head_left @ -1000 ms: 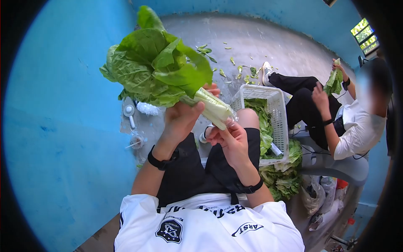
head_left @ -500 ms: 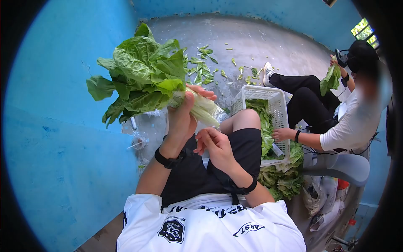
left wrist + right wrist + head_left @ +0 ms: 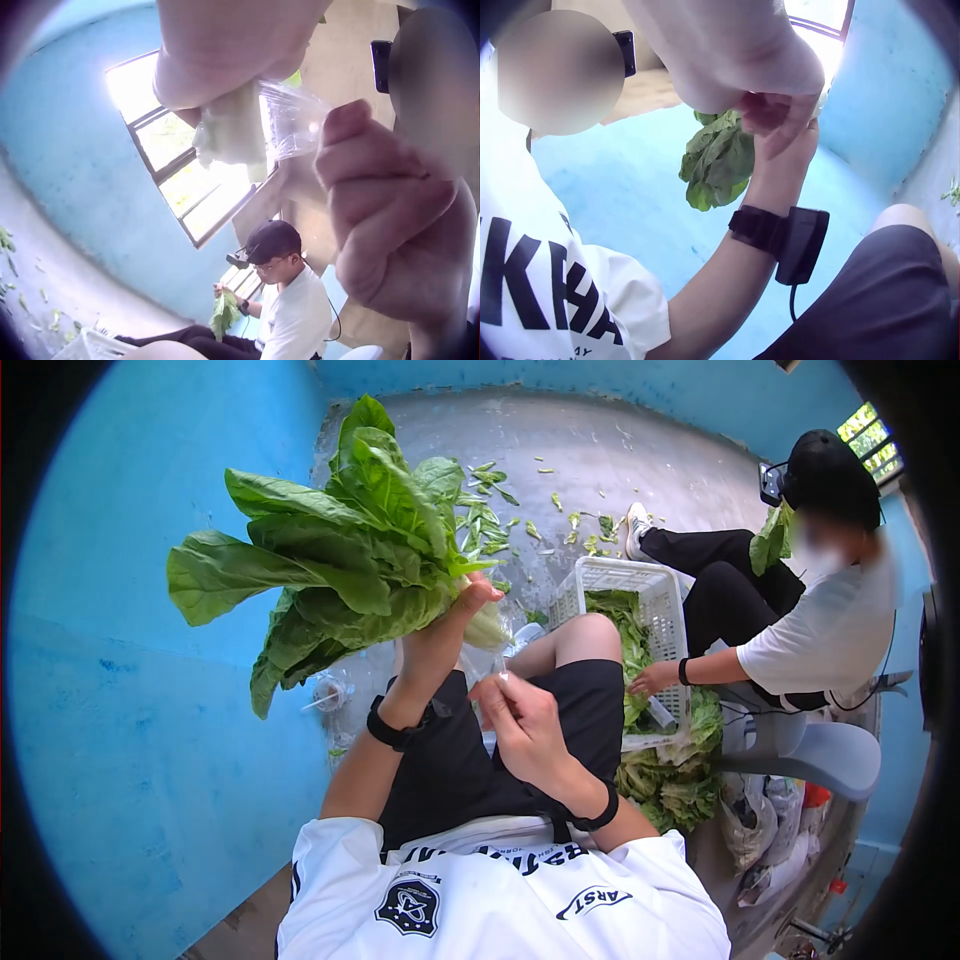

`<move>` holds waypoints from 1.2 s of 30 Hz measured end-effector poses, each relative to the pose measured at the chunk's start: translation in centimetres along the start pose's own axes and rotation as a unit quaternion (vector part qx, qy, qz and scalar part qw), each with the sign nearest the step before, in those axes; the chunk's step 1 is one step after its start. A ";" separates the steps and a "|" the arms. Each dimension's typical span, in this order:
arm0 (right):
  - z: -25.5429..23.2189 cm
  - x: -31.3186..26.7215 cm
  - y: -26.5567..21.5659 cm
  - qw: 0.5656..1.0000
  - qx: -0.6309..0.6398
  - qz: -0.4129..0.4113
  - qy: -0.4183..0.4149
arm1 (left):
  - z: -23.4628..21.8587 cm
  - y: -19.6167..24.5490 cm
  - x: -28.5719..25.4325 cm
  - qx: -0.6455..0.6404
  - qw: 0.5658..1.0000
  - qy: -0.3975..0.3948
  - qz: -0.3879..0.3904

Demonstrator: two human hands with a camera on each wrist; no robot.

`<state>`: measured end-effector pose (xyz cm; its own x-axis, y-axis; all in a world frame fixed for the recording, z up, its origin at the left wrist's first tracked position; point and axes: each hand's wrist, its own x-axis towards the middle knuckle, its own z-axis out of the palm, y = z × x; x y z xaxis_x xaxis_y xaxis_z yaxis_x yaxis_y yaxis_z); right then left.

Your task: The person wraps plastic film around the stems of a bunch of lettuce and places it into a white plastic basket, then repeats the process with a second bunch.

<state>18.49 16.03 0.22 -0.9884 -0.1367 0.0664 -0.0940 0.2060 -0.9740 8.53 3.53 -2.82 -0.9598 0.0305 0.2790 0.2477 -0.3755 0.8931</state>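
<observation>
My left hand grips a leafy head of lettuce around its pale stem end, leaves fanning out to the upper left. In the left wrist view, clear plastic film stretches from the pale stalks to my right hand. Curled fingers and thumb of that hand pinch the film's end, just below the lettuce base in the head view. My left palm covers part of the stalks. In the right wrist view, the lettuce leaves show behind my hands.
A white plastic crate of leaves stands right of my knee, with more leaves heaped beside it. Another person sits beyond, one hand in the crate. Leaf scraps litter the floor; a blue wall rises at left.
The lettuce has turned, its leaves swinging left and down. My right hand has left the stem end and now pulls film away from it. The other person's lower hand has gone to the crate.
</observation>
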 end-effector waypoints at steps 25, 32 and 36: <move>-2.5 3.8 2.1 0.848 -0.367 -0.371 0.094 | 1.6 0.9 -0.2 -0.271 0.941 0.094 -0.180; -3.0 3.7 1.3 0.769 -0.441 -0.462 0.031 | 2.4 0.3 -0.7 -0.158 0.975 0.084 -0.129; -4.2 3.8 0.8 0.752 -0.451 -0.481 0.019 | 2.8 0.2 -0.7 -0.138 0.980 0.058 -0.134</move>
<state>14.19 19.77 0.59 -0.4114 -0.6182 0.6698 -0.7934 0.6046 0.0706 9.58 6.06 -1.86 -0.9980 0.0627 -0.0075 -0.0440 -0.6048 0.7952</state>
